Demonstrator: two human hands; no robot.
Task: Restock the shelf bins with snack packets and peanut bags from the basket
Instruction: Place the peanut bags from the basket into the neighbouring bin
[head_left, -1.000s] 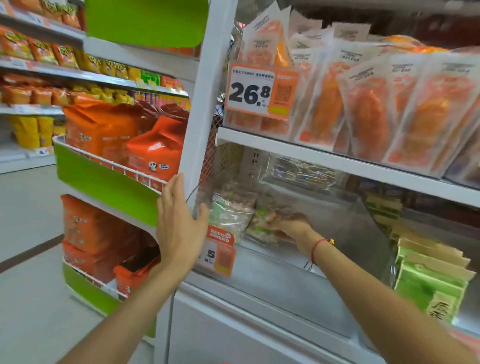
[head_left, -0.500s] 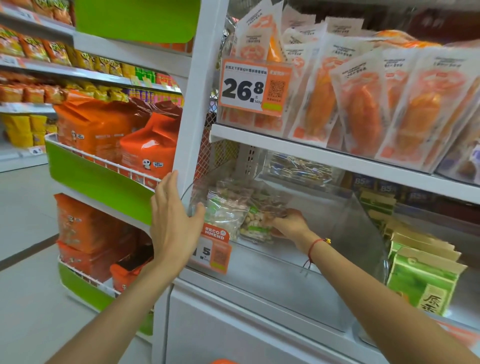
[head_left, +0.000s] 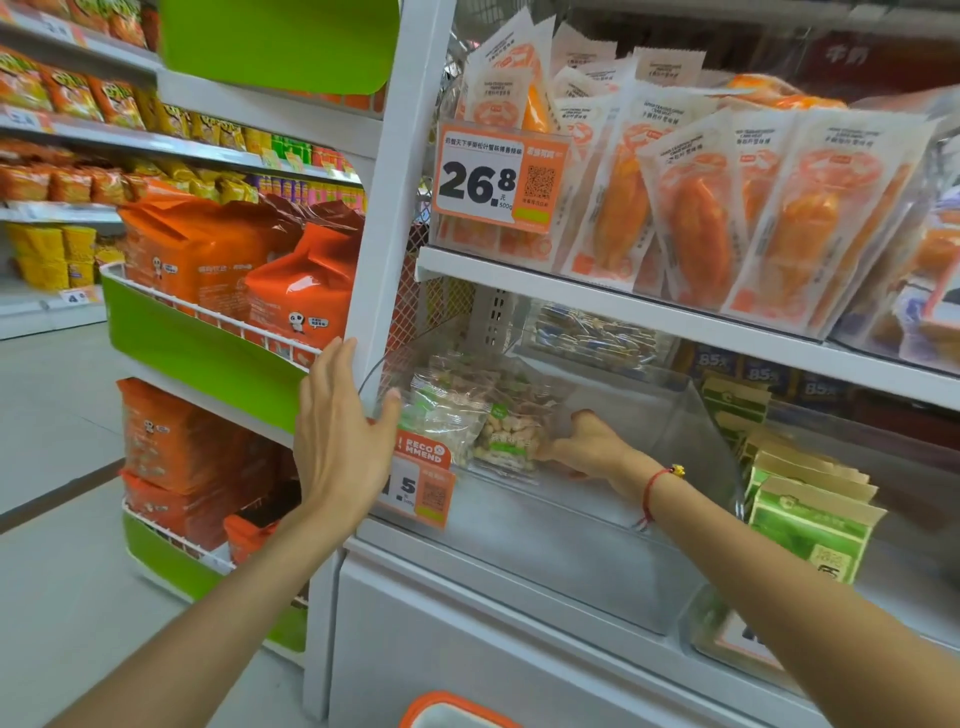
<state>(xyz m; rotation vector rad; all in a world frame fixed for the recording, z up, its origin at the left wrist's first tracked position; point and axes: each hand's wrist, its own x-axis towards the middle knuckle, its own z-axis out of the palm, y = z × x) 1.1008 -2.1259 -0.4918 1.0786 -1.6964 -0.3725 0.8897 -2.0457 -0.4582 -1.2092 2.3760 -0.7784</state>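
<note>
Where right hand (head_left: 587, 447) meets peanut bag (head_left: 511, 439), grip unclear

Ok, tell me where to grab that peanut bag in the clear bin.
Pinch the peanut bag by its right edge, coming in through the clear bin's open top. It stands upright against other packets on its left, so that edge beside the right hand looks freest.

Clear peanut bag (head_left: 511, 436), green label; red wristband (head_left: 655, 488)
</note>
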